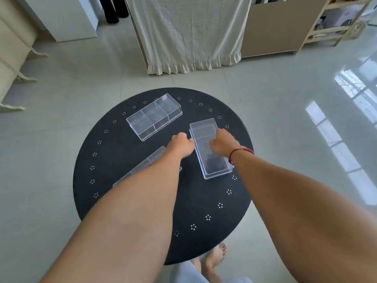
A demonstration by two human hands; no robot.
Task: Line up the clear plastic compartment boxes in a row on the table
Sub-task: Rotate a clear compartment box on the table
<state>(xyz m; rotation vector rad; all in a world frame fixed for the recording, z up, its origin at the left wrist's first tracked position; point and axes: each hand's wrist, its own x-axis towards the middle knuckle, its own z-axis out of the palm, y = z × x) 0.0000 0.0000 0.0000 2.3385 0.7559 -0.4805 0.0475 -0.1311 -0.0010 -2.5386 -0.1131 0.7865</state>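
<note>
Three clear plastic compartment boxes lie on a round black table [114, 201]. The far box [154, 117] lies at a slant towards the back left. The right box [206, 139] points away from me; my right hand [223, 145], with a red cord at the wrist, lies on top of it with fingers curled over its right side. My left hand [180, 146] hovers just left of that box, fingers curled, nothing visibly held. The near-left box [142, 165] is mostly hidden under my left forearm.
The table has a ring of small white dot clusters near its rim. Glossy tiled floor [285, 123] surrounds it. A cream curtain [189, 33] hangs behind, white furniture stands at the left, a wooden rack at the back right. My bare foot [216, 256] shows below the table.
</note>
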